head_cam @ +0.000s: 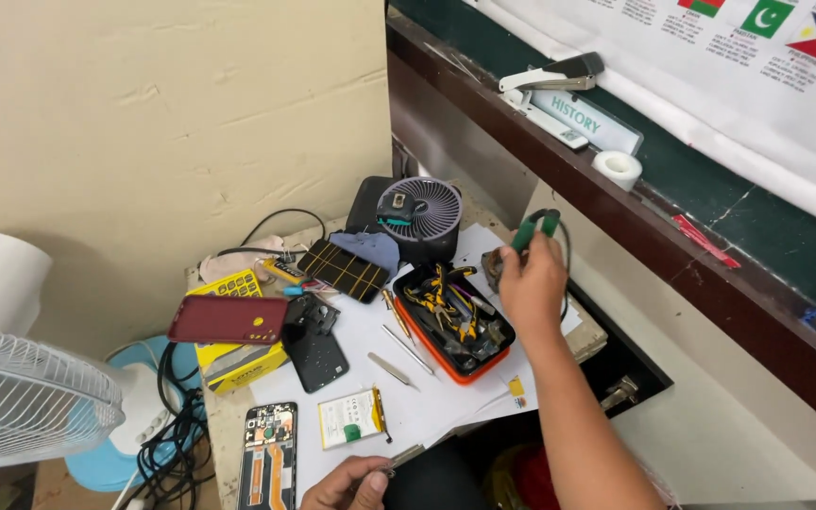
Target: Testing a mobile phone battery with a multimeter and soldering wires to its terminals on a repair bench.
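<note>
My right hand (533, 283) is raised over the far side of the table and is shut on a green-handled soldering iron (533, 228) with a dark cord. Just left of it lies an orange-rimmed black tray (427, 351) full of small tools. My left hand (351, 482) rests at the near table edge, its fingers pinched on metal tweezers (406, 456). Beside it lie an opened phone body (269, 456) and a flat battery (349, 418) on white paper (427, 406).
A small dark desk fan (419, 217), a black phone panel (314, 345), a red phone cover (227, 319) on a yellow box (236, 364), loose tweezers (391, 368), a white cage fan (21, 397) and cables (177, 434) lie left. A wooden ledge (616, 203) holds a stapler (552, 74) and tape roll (618, 167).
</note>
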